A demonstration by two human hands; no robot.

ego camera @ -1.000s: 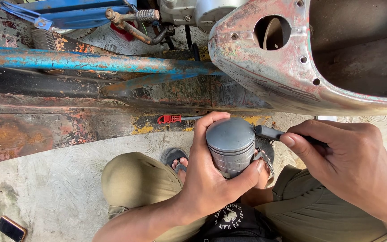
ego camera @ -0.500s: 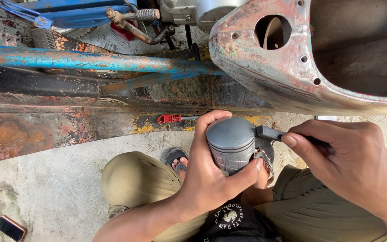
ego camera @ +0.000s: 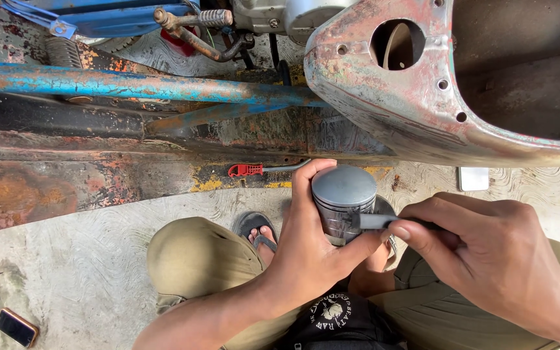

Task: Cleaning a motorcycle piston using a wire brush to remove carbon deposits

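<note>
Above my knees, my left hand (ego camera: 306,249) grips a grey piston (ego camera: 343,201); my right hand (ego camera: 487,259) pinches a dark tool (ego camera: 374,221) against it.

Single head-worn view, steeply downward, close over the lap and concrete floor (ego camera: 66,272).
</note>
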